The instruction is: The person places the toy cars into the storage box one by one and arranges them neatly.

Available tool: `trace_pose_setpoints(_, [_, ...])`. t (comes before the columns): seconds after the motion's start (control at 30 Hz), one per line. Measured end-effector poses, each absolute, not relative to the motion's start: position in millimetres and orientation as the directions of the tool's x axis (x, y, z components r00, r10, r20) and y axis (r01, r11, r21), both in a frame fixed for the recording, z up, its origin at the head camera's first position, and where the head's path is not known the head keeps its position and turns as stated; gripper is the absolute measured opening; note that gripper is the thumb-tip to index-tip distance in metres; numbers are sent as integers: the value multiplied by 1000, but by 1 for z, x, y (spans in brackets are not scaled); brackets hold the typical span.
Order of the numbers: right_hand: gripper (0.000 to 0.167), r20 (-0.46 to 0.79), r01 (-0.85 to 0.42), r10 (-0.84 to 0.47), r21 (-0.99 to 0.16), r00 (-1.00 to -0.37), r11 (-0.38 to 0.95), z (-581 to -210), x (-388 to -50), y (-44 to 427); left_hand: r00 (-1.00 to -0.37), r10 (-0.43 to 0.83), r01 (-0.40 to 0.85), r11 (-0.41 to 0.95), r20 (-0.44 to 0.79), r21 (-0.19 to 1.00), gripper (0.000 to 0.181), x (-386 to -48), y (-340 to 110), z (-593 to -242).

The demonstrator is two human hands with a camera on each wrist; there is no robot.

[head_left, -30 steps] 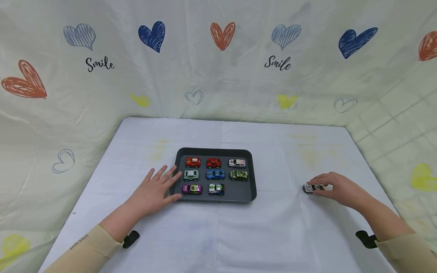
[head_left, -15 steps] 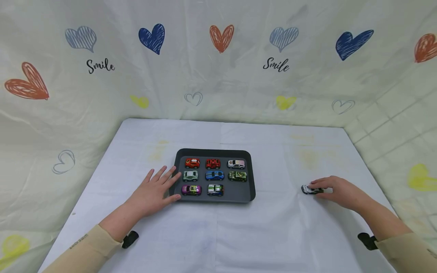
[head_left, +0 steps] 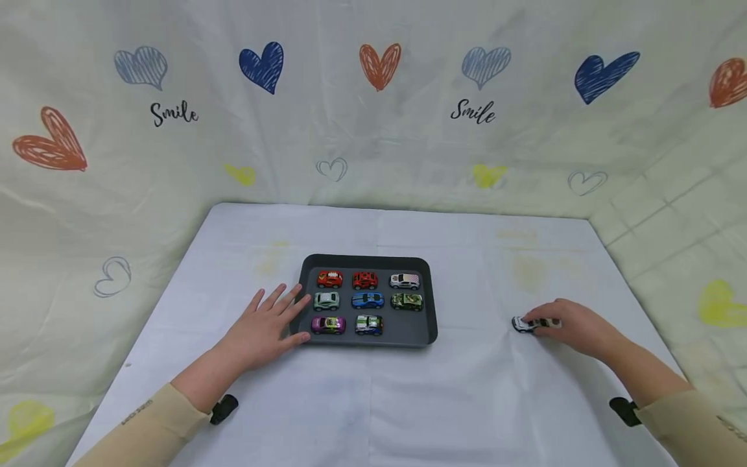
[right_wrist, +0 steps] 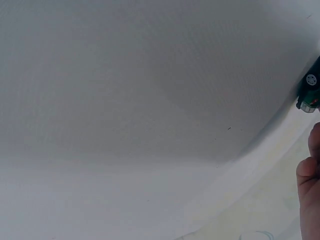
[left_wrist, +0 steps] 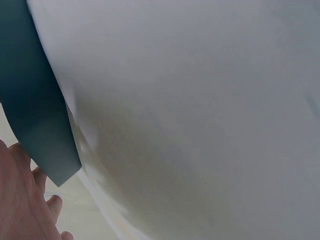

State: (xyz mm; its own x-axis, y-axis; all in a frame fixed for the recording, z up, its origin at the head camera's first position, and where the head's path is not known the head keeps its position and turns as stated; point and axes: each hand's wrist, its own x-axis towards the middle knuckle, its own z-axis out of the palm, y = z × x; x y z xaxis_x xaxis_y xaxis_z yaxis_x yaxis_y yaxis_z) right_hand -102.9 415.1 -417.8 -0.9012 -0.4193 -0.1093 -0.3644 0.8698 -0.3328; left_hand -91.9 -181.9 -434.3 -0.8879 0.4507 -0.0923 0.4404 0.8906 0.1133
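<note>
On the right of the head view, my right hand (head_left: 578,327) pinches a small white and dark toy car (head_left: 519,325) between thumb and fingers, low over the white cloth. Part of the car is hidden by the fingers; in the right wrist view a dark green toy car (right_wrist: 311,85) shows at the edge, near the fingers. My left hand (head_left: 257,334) lies with fingers spread at the left rim of a dark grey tray (head_left: 408,334). Several toy cars stand in rows in the tray, among them a blue car (head_left: 367,300) and a purple one (head_left: 328,325).
A white cloth (head_left: 455,389) covers the table, with the tray near its middle. Behind the table hangs a pale curtain (head_left: 420,143) printed with hearts and the word "Smile". It also runs down the left and right sides.
The toy car at my right hand has shifted slightly left, and the fingers have changed their grasp on it. My left hand and the tray stay in place.
</note>
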Motion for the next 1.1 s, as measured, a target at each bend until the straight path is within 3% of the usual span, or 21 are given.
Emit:
trace_pose_setpoints(0.43, [30, -46, -388, -424, -323, -904, 863, -411, -106, 398, -886, 456, 447, 888, -84, 109, 79, -91, -181, -433])
trace_pose_setpoints(1.1, [29, -4, -446, -481, -366, -877, 817, -391, -126, 311, -884, 459, 449, 887, -95, 106, 79, -90, -182, -432])
